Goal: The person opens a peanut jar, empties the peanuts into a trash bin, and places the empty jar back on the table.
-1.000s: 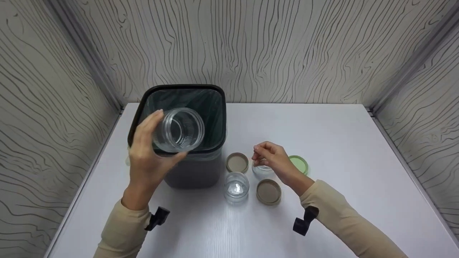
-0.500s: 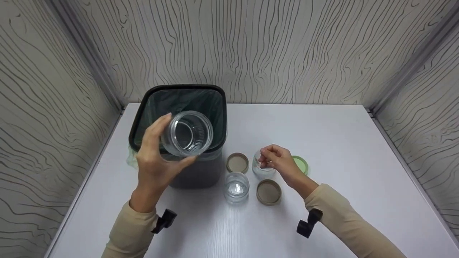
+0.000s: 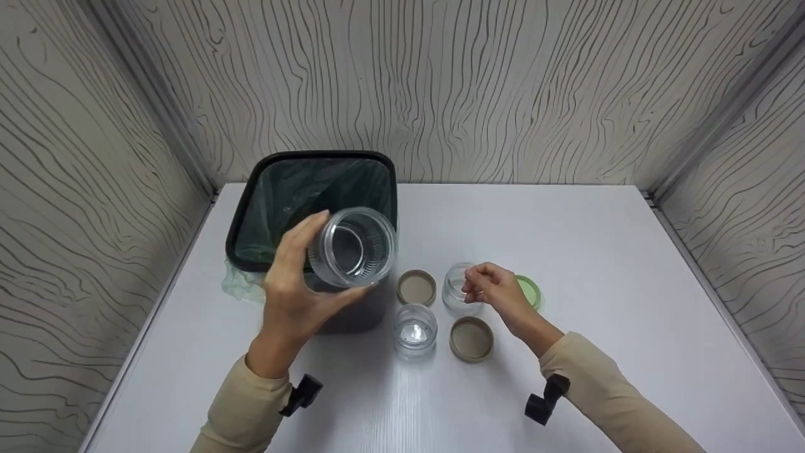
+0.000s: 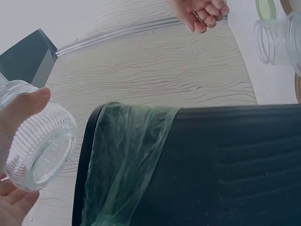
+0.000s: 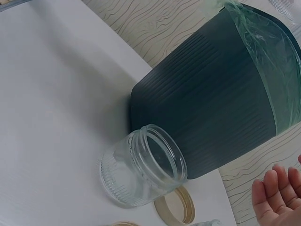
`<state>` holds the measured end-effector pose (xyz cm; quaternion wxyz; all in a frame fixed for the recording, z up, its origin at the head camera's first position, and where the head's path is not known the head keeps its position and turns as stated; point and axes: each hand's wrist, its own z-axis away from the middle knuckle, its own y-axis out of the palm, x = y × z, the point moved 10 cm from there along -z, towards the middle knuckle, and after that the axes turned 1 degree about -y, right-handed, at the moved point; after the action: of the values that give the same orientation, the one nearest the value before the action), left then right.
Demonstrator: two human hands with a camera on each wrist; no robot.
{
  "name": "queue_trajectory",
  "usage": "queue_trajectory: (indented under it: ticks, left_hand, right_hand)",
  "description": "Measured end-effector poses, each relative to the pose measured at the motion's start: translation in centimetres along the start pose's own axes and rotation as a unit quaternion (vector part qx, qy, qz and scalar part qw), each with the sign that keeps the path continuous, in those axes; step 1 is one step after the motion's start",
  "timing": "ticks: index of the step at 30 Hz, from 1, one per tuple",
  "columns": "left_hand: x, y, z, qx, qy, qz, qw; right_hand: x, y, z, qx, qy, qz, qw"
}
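Observation:
My left hand [image 3: 292, 292] grips a clear, ribbed glass jar [image 3: 324, 255] by its sides, thumb below and fingers above. Its lidless mouth faces up toward the head camera, over the front right rim of the dark bin [image 3: 242, 207]. In the left wrist view the jar's ribbed base [image 4: 51, 160] shows. My right hand [image 3: 500, 296] hovers with loosely curled fingers and nothing in them. Partly behind it stands a second glass jar [image 3: 454, 294]. A third glass jar [image 3: 415, 333] stands upright nearer to me, also lidless; the right wrist view shows one jar [image 5: 141, 174] close up.
A green bag [image 3: 270, 195] lines the bin, its edge hanging outside at the left. One brown lid [image 3: 416, 288] lies beside the bin, another brown lid [image 3: 471, 340] nearer me. A green lid [image 3: 530, 290] sits past my right hand on the white table [image 3: 597, 251].
My left hand has moved right and toward me with the jar, from above the bin's opening to its front right rim. My right hand has shifted slightly right and toward me.

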<state>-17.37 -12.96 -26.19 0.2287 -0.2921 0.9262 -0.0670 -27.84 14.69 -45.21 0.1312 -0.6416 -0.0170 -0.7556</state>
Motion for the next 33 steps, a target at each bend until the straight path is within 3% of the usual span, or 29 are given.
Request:
queue_trajectory:
  ticks: [14, 23, 33]
  left_hand:
    - [-1.5, 1.8, 0.9, 0.009, 0.028, 0.037, 0.9989]
    - [-2.6, 3.6, 1.7, 0.035, 0.057, 0.05, 0.9965]
    - [-3.1, 5.4, 2.9, 0.07, 0.063, 0.039, 0.9948]
  right_hand:
    - [-0.8, -1.3, 0.1, -0.019, 0.013, 0.0, 1.0]
    - [-1.5, -2.0, 0.0, -0.026, 0.017, 0.0, 1.0]
    - [-2.2, -2.8, -0.3, -0.038, 0.022, 0.016, 0.999]
